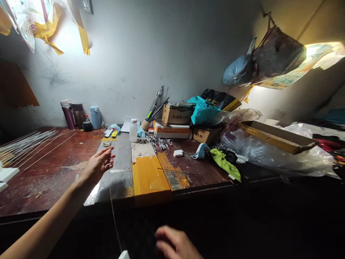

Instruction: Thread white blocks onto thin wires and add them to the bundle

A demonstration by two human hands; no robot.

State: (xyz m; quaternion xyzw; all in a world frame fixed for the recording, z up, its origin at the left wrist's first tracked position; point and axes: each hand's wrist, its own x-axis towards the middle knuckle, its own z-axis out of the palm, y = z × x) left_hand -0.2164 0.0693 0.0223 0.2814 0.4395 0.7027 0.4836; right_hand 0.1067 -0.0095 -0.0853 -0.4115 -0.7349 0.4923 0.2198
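My left hand (pixel 104 160) is raised over the grey strip of the table, its fingers curled around the upper end of a thin pale line (pixel 114 212). The exact contact is too small to see clearly. That line runs down past the table's front edge to a white block (pixel 124 255), partly cut off at the bottom of the view. My right hand (pixel 176 244), slightly blurred, is low in front of the table, right of the block. Its fingers are bent and apart, with nothing visible between them.
Thin rods (pixel 29 144) with white blocks (pixel 8 174) lie at the left. Behind are flasks (pixel 95 118), a white bottle (pixel 133 130) and cardboard boxes (pixel 176 114). A small white block (pixel 178 153), a green cloth (pixel 225 163) and plastic bags (pixel 258 154) are rightward.
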